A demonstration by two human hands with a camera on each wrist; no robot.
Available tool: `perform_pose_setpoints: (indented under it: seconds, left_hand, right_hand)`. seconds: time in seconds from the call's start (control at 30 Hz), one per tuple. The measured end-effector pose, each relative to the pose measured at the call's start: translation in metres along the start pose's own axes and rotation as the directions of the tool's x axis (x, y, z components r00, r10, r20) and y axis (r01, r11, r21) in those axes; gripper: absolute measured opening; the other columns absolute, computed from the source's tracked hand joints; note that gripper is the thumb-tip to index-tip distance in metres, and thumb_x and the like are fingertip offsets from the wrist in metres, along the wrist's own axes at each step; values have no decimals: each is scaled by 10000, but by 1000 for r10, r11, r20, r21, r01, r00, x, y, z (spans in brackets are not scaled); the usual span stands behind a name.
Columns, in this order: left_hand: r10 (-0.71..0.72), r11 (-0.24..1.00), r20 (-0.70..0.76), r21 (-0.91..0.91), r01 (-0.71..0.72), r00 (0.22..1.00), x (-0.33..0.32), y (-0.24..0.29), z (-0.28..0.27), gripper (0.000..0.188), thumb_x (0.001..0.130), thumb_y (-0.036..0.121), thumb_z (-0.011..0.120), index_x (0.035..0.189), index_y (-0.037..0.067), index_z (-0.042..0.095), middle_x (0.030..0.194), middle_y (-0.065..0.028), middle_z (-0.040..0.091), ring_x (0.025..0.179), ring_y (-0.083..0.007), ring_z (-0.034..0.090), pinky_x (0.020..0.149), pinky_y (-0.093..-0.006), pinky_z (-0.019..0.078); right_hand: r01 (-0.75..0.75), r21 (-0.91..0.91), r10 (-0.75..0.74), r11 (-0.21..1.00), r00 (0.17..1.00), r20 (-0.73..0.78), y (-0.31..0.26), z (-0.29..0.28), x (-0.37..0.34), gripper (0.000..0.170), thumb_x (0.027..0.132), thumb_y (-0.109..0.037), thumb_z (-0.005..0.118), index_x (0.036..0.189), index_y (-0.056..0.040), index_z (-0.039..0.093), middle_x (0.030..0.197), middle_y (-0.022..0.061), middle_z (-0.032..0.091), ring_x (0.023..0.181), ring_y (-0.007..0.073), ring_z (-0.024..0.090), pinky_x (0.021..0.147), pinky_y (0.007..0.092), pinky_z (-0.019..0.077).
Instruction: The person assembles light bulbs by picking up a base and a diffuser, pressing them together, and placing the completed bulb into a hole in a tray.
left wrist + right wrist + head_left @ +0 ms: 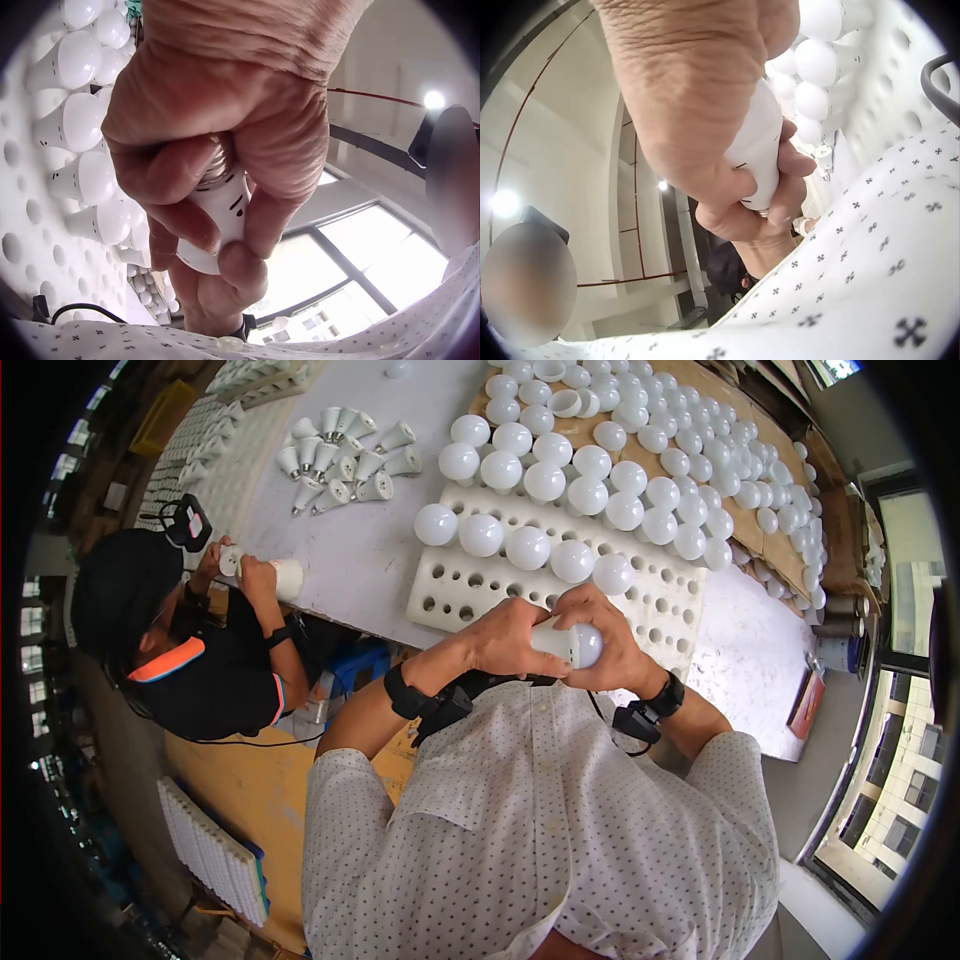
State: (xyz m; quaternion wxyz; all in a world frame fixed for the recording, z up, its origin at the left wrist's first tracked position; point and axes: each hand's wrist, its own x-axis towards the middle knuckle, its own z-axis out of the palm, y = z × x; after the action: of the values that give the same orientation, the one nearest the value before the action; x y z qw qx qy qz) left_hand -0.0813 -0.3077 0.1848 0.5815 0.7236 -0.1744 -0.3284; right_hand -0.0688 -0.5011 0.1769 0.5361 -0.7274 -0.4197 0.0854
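Note:
Both hands hold one white LED light bulb [587, 647] in front of the chest, lying sideways in the head view. My left hand [508, 639] curls its fingers and thumb round the base end; the metal screw cap shows between those fingers in the left wrist view, above the white housing [217, 217] with small dark marks. On the dome end, my right hand [612, 638] grips with bent fingers. Its palm covers much of the dome in the right wrist view. Just beyond the hands lies a white foam tray [440, 582] with rows of holes, bulbs standing in it.
More round white bulbs [625, 510] crowd the tray's far side and the cardboard [640, 455] behind. Bulb housings [345, 460] lie piled on the white table [340, 560]. At left, another person [200, 650] handles a white part. A window [895, 780] is at right.

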Motion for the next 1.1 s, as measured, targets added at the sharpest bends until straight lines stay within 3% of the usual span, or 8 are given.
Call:
perform_pose_setpoints:
  seconds: [0.17,0.23,0.3,0.5,0.63,0.83,0.97,1.1]
  left_hand:
    - [-183,983,111,24,182,977,7,-13,-2,432,699,213,726,990,-62,565,761,-86,645,669,-109,604,632,-226,469]
    - [-50,993,-140,-111,35,989,1,-30,-6,434,738,167,696,1062,-63,522,918,-138,648,696,-130,616,638,-231,476]
    - [-72,987,-166,-155,46,984,-3,-43,-21,416,775,137,659,1103,-56,490,1034,-177,618,725,-144,626,590,-215,470]
    - [-202,964,-190,-214,160,961,7,-39,-40,299,826,162,610,1044,-31,540,967,-133,649,711,-122,631,458,-175,412]
    - [-215,964,-283,-216,156,935,-4,-51,-54,324,802,186,645,1013,-43,556,857,-114,657,670,-114,628,448,-180,408]
    - [-231,930,-504,-365,37,832,-31,-84,-95,241,830,144,611,998,-22,563,859,-106,661,680,-113,630,449,-171,397]
    - [-220,965,-748,-262,25,626,-38,-100,-130,208,842,109,587,999,-22,548,916,-126,657,697,-127,634,453,-181,398]
    - [-30,985,-965,16,173,261,-61,-164,-181,248,792,39,586,1032,-3,539,992,-152,639,846,-202,636,656,-281,479]
  right_hand:
    - [-153,110,169,982,974,-153,3,-4,-19,574,576,-26,739,1052,-101,428,1096,110,454,1014,234,467,866,333,397]
    - [-278,32,272,960,898,-345,3,-31,-33,592,597,-30,733,1091,-74,410,1125,125,448,1045,224,454,885,339,391]
    - [-421,-73,316,904,774,-549,12,-60,-50,578,599,-14,723,1091,-40,422,1084,132,469,1005,236,486,845,338,426]
    - [-517,-603,325,608,855,-405,63,-80,-61,577,596,-123,746,1115,-83,497,1102,126,496,1031,317,478,855,387,436]
    - [-591,-621,449,514,803,-392,59,-79,-52,569,613,-163,742,1135,-115,520,1102,93,514,1052,303,482,860,395,440]
    - [-641,-574,238,509,746,-622,78,-162,-8,346,732,-195,686,1035,-68,575,940,110,619,790,238,612,665,331,494]
    - [-774,-607,492,184,607,-625,134,-229,33,462,738,-370,654,1069,-58,577,905,147,640,874,304,609,759,392,475]
    - [-694,-720,799,-12,426,-424,174,-248,64,600,691,-515,644,960,20,602,896,204,636,866,318,616,747,404,473]
